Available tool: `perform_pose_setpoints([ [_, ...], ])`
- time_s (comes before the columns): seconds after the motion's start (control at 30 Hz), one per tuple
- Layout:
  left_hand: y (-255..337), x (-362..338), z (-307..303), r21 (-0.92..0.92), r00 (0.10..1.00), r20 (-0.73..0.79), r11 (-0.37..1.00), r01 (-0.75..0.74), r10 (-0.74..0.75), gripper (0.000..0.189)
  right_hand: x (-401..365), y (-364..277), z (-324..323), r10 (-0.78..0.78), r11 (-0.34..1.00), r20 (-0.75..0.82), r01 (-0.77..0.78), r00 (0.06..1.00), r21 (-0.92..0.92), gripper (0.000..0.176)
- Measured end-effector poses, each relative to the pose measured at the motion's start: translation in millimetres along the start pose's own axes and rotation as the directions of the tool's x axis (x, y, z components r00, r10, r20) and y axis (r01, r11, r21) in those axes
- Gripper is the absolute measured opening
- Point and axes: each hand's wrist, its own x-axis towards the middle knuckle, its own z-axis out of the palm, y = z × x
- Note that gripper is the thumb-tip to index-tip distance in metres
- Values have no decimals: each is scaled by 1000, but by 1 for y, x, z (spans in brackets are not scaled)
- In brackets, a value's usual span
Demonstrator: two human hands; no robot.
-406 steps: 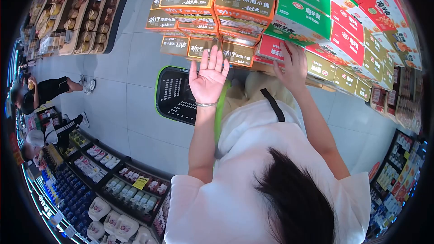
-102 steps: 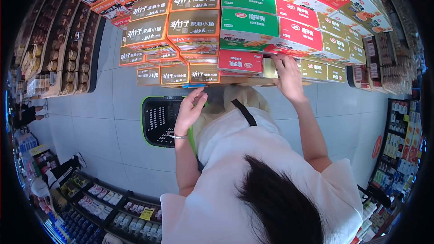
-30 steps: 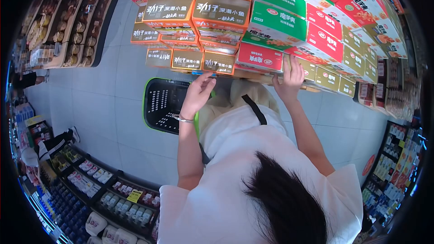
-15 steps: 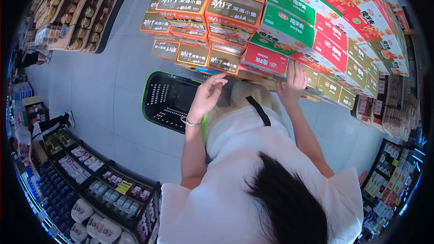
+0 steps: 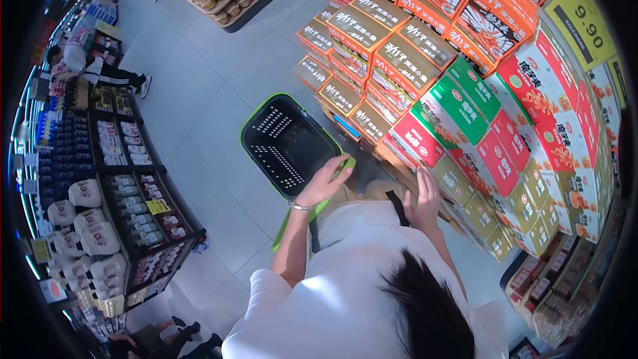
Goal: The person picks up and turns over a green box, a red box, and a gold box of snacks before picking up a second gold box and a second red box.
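Observation:
My left hand [image 5: 324, 183], a bracelet at its wrist, is over the near right corner of a black shopping basket [image 5: 287, 134] with a green rim. Its fingers are loosely bent and apart, and a green strip of the basket overlaps the fingertips and runs back beside the forearm. Inside the basket only the perforated dark walls and bottom show. My right hand [image 5: 423, 201] is raised in front of my waist, fingers stretched, holding nothing. Close past its fingertips lies a red snack box [image 5: 417, 138] at the low edge of the stacked display.
Brown and orange snack boxes [image 5: 382, 23], green boxes [image 5: 465, 101] and gold boxes [image 5: 480, 216] are piled ahead and right. A yellow price sign [image 5: 583, 23] reads 9.90. Product shelves [image 5: 133, 206] stand left. A person [image 5: 100, 70] is bent at the far left shelves.
The view has turned to the right. My right hand has drawn back from the red box's edge toward my waist. The basket now appears nearer my left hand, overlapping it in view.

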Motion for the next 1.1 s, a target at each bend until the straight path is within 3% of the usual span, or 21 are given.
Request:
perform_pose_setpoints([
  [0.07, 11, -29, 10, 34, 998, -22, 998, 55, -54, 76, 6, -5, -2, -87, 988, 139, 68, 986, 140, 63],
  [0.1, 6, -43, 17, 203, 996, -32, 975, 85, -80, 86, 10, -8, -4, -159, 976, 179, 128, 971, 177, 62],
  [0.17, -1, -74, 29, 312, 998, 20, 949, 53, -62, 93, 19, -11, 2, -288, 945, 266, 228, 920, 236, 61],
  [0.23, -5, -105, 50, 344, 993, -22, 932, 116, -116, 88, 26, -22, 4, -322, 923, 413, 186, 852, 336, 61],
  [0.3, -1, -126, 66, 373, 984, -68, 910, 180, -167, 84, 32, -29, 10, -484, 857, 497, 276, 721, 434, 62],
  [0.37, 14, -143, 82, 411, 940, -90, 847, 337, -331, 64, 18, -27, 30, -608, 782, 574, 289, 549, 552, 68],
  [0.4, 6, -151, 97, 410, 942, -225, 853, 323, -249, 52, 8, -28, 39, -670, 736, 558, 342, 490, 584, 56],
  [0.43, 6, -159, 108, 396, 929, -264, 850, 348, -257, 52, 1, -30, 49, -700, 710, 544, 362, 463, 605, 56],
  [0.5, 6, -170, 127, 403, 918, -292, 836, 372, -268, 48, -11, -34, 63, -689, 718, 696, 331, 205, 613, 39],
  [0.53, 16, -176, 130, 388, 901, -317, 826, 408, -296, 44, -14, -42, 62, -726, 682, 644, 371, 241, 630, 26],
  [0.57, 13, -181, 136, 373, 887, -346, 822, 430, -307, 44, -17, -49, 64, -746, 658, 630, 382, 216, 648, 26],
  [0.63, 4, -193, 152, 363, 855, -493, 855, 370, -161, 42, -26, -61, 68, -704, 691, 697, 358, 135, 628, 24],
  [0.7, -4, -205, 155, 309, 836, -507, 862, 402, -208, 42, -33, -69, 71, -712, 683, 691, 346, 121, 643, 24],
  [0.77, -7, -219, 154, 254, 823, -510, 871, 421, -249, 43, -41, -72, 73, -556, 785, 831, 335, 12, 520, 27],
  [0.87, -12, -248, 146, 387, 805, -545, 781, 490, -235, 51, -44, -69, 63, -594, 774, 803, 298, 39, 558, 29],
  [0.93, -39, -261, 148, 535, 733, -544, 505, 678, -408, 52, -36, -67, 61, -581, 786, 813, 288, 41, 547, 30],
  [1.07, -50, -265, 135, 560, 692, -584, 406, 722, -425, 46, -33, -51, 71, -548, 804, 836, 302, 41, 512, 27],
  [1.1, -52, -262, 133, 594, 769, -480, 489, 639, -422, 42, -32, -49, 69, -550, 801, 835, 304, 34, 515, 27],
])
